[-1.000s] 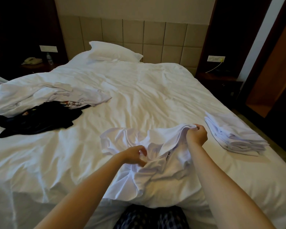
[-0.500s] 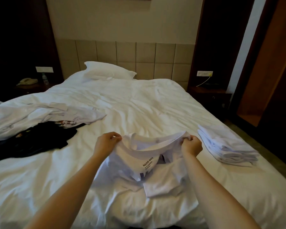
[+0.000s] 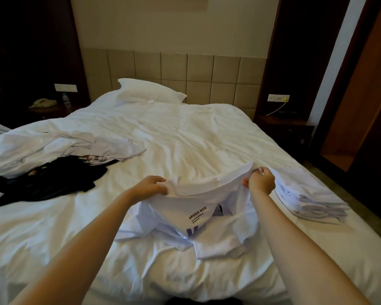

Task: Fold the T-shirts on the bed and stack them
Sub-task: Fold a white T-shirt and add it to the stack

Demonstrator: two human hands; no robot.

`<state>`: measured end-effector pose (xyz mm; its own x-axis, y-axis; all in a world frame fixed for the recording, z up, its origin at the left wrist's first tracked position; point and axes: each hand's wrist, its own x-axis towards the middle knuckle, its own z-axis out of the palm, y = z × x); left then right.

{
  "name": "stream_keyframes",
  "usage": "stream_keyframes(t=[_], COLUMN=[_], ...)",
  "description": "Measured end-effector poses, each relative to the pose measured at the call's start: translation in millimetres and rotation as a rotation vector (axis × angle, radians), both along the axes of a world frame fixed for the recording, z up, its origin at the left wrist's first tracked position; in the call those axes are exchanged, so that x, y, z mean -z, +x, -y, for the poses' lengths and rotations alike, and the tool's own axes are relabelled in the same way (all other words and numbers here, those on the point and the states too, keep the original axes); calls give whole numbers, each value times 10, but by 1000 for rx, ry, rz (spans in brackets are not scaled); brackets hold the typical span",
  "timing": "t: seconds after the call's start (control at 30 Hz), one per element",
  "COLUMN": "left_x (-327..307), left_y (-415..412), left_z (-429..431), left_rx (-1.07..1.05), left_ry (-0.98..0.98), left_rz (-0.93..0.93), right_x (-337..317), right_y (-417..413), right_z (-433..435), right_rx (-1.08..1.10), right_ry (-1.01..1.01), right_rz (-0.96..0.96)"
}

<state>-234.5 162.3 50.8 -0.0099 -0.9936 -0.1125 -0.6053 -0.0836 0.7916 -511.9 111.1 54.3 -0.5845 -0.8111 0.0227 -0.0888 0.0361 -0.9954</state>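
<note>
- The white T-shirt (image 3: 198,210) with dark print hangs between both hands over the near middle of the bed (image 3: 185,139). Its lower part lies rumpled on the sheet, so it is lifted but not yet spread flat or folded.
- The left hand (image 3: 151,187) has its fingers curled, pinching one end of the shirt's upper edge. The right hand (image 3: 261,180) pinches the other end the same way, and the cloth is drawn fairly taut between them.
- Just to the right of the right hand lies the stack of folded white shirts (image 3: 312,201), several layers deep. That part of the job looks done.
- Well apart on the left lies a loose heap: crumpled white shirts (image 3: 64,146) partly over a black garment (image 3: 48,179). All of these are still unfolded, so I judge the task somewhere around the middle.
- Farthest off, a pillow (image 3: 150,91) rests against the padded headboard (image 3: 185,71).
</note>
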Motion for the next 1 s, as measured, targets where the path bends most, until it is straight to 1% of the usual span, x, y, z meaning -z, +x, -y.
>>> stream_keyframes(t=[0.07, 0.1, 0.2, 0.27, 0.37, 0.5, 0.6, 0.67, 0.77, 0.8, 0.9, 1.0], left_x=[-47, -65, -119, -150, -189, -261, -281, -279, -259, -246, -156, -43], left_y=[38, 59, 74, 78, 138, 237, 287, 295, 303, 315, 456, 610], left_z=[5, 19, 61, 113, 254, 473, 660, 811, 1094, 1175, 1530, 1896], left_rx=[0, -36, -192, -237, -275, -252, -279, -292, -262, -215, -45, 3], left_ry=[-47, -100, -262, -281, -312, -352, -395, -388, -355, -319, -131, -47], left_rz=[48, 41, -105, -163, -166, -24, 183, 262, 297, 294, 249, 256], right_x=[-30, -49, -97, -133, -197, -186, -142, -115, -44, -10, 162, 369], right_y=[-37, -50, -43, -11, 30, 23, 31, 63, 112, 120, 120, 114], right_z=[16, 21, 39, 58, 122, 307, 524, 683, 989, 1087, 1480, 1848], right_rx=[12, 17, 10, 2, -8, -4, -12, -26, -37, -40, -53, -69], right_ry=[-11, -20, -31, -34, -39, -16, -6, 21, 49, 55, 87, 111], right_rz=[64, 92, 154, 167, 194, 151, 80, 12, -37, -55, -114, -147])
